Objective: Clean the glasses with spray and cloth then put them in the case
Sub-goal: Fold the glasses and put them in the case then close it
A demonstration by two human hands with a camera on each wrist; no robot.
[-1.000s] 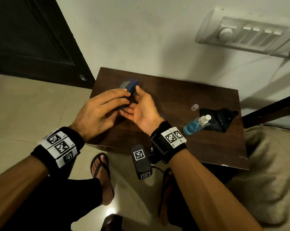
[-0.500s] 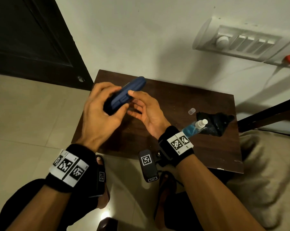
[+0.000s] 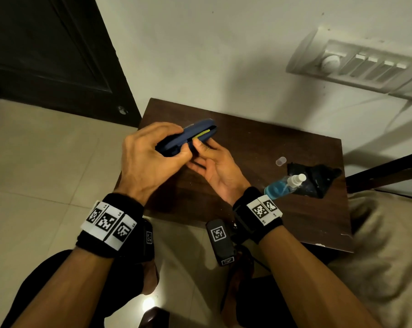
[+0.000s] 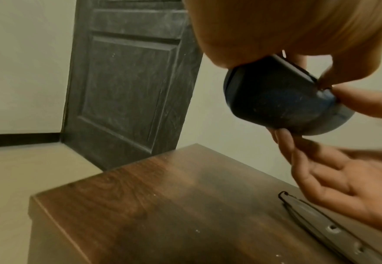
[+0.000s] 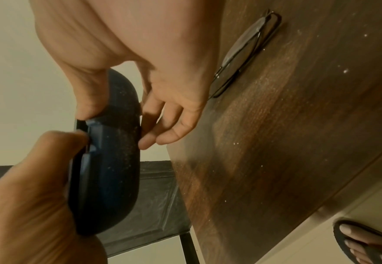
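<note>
Holding the blue case (image 3: 188,138) up off the table (image 3: 259,147), the left hand (image 3: 148,157) curls round it while the right hand's (image 3: 214,166) thumb pries at its long crack. The glasses (image 5: 244,51) lie folded flat under the right hand, nearest it.

You work in dim, warm indoor light; a glare spot shines on the floor tiles (image 3: 148,304) near your feet. Long soft shadows cross the wall (image 3: 224,55). Your wrist views are grainy, with blurred fingers and lines bent at the edges.
</note>
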